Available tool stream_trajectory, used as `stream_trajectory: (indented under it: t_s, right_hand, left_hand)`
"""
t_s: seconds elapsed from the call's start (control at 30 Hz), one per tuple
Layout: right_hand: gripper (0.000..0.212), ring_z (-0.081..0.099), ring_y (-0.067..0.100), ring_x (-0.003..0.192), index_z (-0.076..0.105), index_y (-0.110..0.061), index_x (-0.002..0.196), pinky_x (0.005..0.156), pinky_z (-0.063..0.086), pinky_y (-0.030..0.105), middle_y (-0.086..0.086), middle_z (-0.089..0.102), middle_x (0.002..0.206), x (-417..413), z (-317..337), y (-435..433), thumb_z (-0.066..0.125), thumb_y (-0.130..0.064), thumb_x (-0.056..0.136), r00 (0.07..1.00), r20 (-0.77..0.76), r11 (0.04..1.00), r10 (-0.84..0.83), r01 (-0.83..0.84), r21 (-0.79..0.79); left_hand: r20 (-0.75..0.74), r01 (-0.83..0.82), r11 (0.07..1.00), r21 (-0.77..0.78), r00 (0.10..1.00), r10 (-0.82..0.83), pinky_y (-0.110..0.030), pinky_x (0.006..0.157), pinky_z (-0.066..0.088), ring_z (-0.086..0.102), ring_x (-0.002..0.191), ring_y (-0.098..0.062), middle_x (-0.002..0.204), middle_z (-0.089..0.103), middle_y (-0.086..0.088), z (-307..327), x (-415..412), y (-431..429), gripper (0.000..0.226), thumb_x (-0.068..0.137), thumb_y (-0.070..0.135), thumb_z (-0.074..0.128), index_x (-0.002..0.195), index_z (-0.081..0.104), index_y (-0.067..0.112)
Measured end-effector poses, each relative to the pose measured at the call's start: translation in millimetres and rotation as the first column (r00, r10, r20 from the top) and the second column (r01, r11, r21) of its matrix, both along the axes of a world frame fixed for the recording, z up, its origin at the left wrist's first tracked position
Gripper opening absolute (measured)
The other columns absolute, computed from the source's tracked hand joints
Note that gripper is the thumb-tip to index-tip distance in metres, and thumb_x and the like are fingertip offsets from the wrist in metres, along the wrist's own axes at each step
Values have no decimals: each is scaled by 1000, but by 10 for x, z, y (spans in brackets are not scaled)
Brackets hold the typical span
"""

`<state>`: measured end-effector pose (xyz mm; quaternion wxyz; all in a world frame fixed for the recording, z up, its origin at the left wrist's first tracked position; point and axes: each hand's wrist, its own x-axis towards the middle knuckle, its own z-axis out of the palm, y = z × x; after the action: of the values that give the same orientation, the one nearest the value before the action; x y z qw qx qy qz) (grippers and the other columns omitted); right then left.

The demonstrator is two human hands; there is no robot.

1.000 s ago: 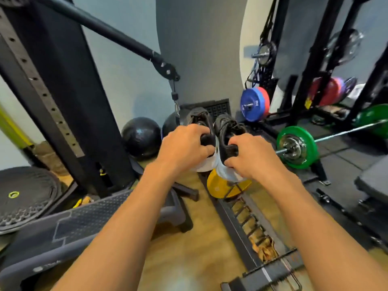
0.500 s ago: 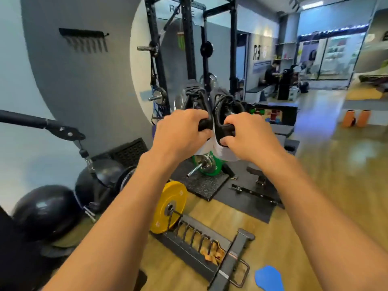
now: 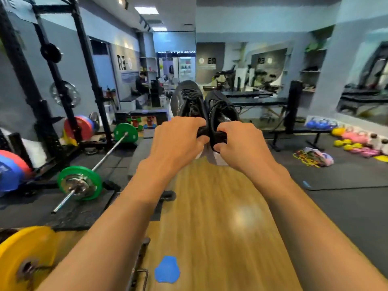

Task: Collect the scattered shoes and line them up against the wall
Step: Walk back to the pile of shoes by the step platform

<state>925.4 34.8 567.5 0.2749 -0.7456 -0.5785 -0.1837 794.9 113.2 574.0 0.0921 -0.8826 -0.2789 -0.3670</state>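
barbell [image 3: 109, 152] left (green plates) | yellow plate [image 3: 23, 255] near-left | blue pad [image 3: 167, 269] floor

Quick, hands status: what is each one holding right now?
Left hand: closed, gripping the left black shoe at its heel end.
Right hand: closed, gripping the right black shoe at its heel end.

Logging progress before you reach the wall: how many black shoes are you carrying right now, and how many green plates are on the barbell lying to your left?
black shoes: 2
green plates: 2
Total: 4
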Motion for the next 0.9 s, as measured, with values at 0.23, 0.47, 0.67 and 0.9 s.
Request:
stream_trajectory:
  t_s: [0.23, 0.47, 0.67, 0.9]
  right_hand:
    - [7, 57, 32, 74, 55, -22, 80, 55, 35, 32, -1, 50, 68, 1643, -26, -1284, 62, -19, 81, 970, 17, 969, -242, 243, -47]
    - [2, 56, 29, 70, 57, -15, 82, 52, 39, 34, 3, 57, 70, 3156, -126, -2589, 58, -16, 84, 903, 1, 902, -429, 428, -59]
    - [15, 52, 31, 67, 47, -16, 71, 52, 40, 36, 2, 52, 65, 4276, -432, -3269, 57, -16, 83, 798, -128, 807, -588, 590, -26]
    - [9, 53, 33, 70, 50, -14, 77, 60, 47, 41, 2, 53, 70, 5579, -701, -3704, 57, -15, 81, 614, -173, 629, -770, 776, -47]
  left_hand:
    - [9, 242, 970, -26, 970, -242, -29, 51, 30, 60, 77, -26, 75, 59, 7, -110, 1900, -967, 19, 87, 41, 59, 78, 49, 28]
    - [-20, 435, 898, -61, 899, -437, -31, 56, 35, 61, 77, -26, 78, 60, 6, -221, 3779, -2040, 19, 88, 42, 56, 79, 52, 26]
    - [-80, 586, 810, -34, 806, -586, -32, 56, 33, 60, 74, -25, 76, 53, 8, -464, 5166, -2604, 23, 90, 47, 53, 78, 45, 30]
    - [-109, 763, 646, -32, 639, -761, -32, 57, 31, 61, 82, -27, 81, 56, 6, -669, 6879, -3006, 23, 91, 47, 53, 80, 45, 28]
